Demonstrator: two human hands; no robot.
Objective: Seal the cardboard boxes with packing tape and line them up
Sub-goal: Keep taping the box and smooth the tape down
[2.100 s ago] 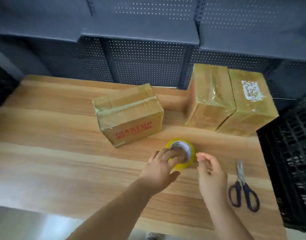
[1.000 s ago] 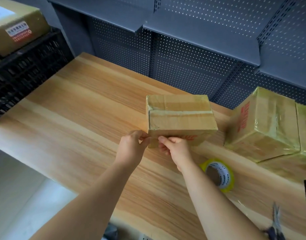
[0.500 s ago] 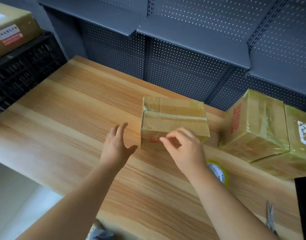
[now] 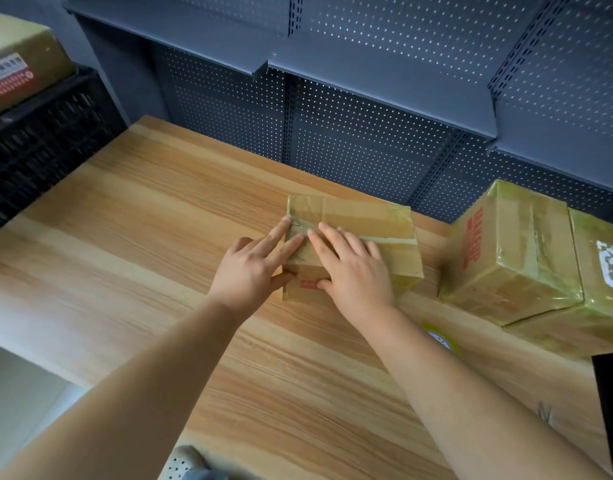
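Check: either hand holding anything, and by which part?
Nothing gripped. Left hand and right hand press straight fingers on top of the cardboard box, at its left end, thumbs against the front.

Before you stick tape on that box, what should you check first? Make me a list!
1. Flaps of the middle box closed flat: ok.
2. Box held steady: ok, the left hand and right hand both press flat on its top.
3. Tape roll close by: ok, on the table beside the right forearm, mostly hidden.
4. Tape's loose end easy to find: cannot tell.
5. Scissors close by: ok, though only their tips show.
6. Lined up with the sealed boxes: not ok, a gap separates them.
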